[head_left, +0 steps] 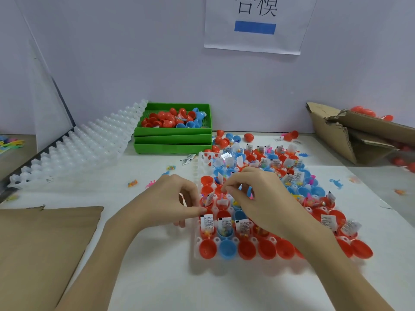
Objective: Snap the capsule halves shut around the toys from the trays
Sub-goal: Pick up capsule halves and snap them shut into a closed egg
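A white tray (195, 223) holds rows of red and blue capsule halves. Many carry small toys and white paper slips (207, 222). The front row has empty halves, such as a red half (207, 249) and a blue half (226, 249). My left hand (173, 198) is at the tray's left edge, its thumb and curled fingers pinching a filled red half (205, 204). My right hand (258, 194) hovers over the tray's middle with thumb and forefinger tips pinched together on something small and mostly hidden, apparently a toy.
Stacked green trays (173, 140) of loose capsule halves stand at the back. White empty trays (85, 149) lean at the left. A torn cardboard box (350, 135) lies at the right, flat cardboard (45, 248) at the near left. Loose toys (336, 183) and capsules (248, 137) are scattered around.
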Motion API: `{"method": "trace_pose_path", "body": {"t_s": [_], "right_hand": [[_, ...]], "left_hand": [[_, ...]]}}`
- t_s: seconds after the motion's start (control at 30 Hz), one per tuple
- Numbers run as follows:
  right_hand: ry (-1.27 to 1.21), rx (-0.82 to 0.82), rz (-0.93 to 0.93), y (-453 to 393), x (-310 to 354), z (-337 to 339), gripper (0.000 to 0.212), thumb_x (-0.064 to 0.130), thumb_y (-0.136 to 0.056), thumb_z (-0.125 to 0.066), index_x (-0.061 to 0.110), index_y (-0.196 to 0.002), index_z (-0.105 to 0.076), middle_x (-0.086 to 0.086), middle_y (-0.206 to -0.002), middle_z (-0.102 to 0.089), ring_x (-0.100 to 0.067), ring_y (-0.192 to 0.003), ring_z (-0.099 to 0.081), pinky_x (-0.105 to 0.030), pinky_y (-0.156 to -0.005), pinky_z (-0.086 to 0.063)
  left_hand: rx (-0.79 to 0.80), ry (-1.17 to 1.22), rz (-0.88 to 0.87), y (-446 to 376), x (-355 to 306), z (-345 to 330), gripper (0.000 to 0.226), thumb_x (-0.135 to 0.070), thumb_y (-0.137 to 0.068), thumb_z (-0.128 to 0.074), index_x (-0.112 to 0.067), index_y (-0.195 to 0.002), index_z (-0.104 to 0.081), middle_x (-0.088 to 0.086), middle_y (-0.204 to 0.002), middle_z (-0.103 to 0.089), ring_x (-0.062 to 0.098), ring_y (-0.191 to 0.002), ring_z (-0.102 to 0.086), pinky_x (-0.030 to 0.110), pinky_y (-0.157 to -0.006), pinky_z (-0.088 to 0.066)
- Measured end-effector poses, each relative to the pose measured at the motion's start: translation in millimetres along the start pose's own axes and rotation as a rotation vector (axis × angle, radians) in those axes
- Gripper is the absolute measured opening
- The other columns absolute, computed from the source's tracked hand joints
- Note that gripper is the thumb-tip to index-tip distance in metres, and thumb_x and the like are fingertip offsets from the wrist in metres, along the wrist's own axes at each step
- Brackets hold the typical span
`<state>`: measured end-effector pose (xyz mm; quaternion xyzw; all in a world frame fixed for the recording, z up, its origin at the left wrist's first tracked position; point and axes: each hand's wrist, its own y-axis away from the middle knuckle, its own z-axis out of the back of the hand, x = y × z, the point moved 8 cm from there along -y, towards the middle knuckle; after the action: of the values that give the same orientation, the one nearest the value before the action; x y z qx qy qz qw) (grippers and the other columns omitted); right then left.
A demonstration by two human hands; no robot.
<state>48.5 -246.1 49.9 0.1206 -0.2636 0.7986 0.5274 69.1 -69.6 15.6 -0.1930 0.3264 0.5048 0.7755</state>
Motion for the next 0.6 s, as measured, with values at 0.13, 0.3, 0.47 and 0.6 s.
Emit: {"method": "trace_pose_path", "body": {"t_s": [0.13,0.3,0.47,0.6], "right_hand": [[-0.001,-0.006,0.003,0.0,-0.6,1.0,0.017,0.021,-0.101,-0.063,0.025,-0.106,-0.078,0.015,-0.092,-0.063,-0.002,-0.082,-0.059,-0.011,-0.072,-0.046],[-0.001,-0.012,0.006,-0.4,-1.3,1.1,0.017,0.022,-0.102,-0.061,0.024,-0.106,-0.078,0.012,-0.094,-0.065,-0.003,-0.083,-0.06,-0.015,-0.075,-0.049],[-0.013,-0.026,-0.009,0.2,-3.9,2.3,0.016,0.021,-0.101,-0.063,0.024,-0.104,-0.078,0.012,-0.094,-0.068,-0.003,-0.084,-0.061,-0.017,-0.078,-0.052],[-0.101,-0.076,-0.105,-0.5,-15.3,4.6,0.021,0.022,-0.102,-0.061,0.028,-0.118,-0.072,0.016,-0.101,-0.069,0.002,-0.09,-0.062,-0.008,-0.078,-0.051]], "left_hand": [[-0.031,-0.032,-0.036,1.6,-6.3,2.4,0.017,-0.018,-0.086,-0.083,-0.022,-0.074,-0.072,-0.008,-0.068,-0.073,0.016,-0.054,-0.073,0.023,-0.052,-0.055],[-0.035,-0.039,-0.03,3.1,-8.7,2.5,0.015,-0.013,-0.086,-0.08,-0.02,-0.075,-0.074,-0.008,-0.071,-0.075,0.016,-0.053,-0.073,0.02,-0.051,-0.054],[-0.125,0.006,-0.046,4.7,-12.3,11.6,0.018,-0.007,-0.085,-0.079,-0.018,-0.071,-0.074,-0.005,-0.068,-0.074,0.016,-0.05,-0.072,0.019,-0.051,-0.054],[-0.25,0.04,-0.076,7.6,-16.5,23.8,0.018,-0.008,-0.086,-0.082,-0.019,-0.073,-0.074,-0.01,-0.066,-0.073,0.014,-0.05,-0.072,0.017,-0.055,-0.055]]}}
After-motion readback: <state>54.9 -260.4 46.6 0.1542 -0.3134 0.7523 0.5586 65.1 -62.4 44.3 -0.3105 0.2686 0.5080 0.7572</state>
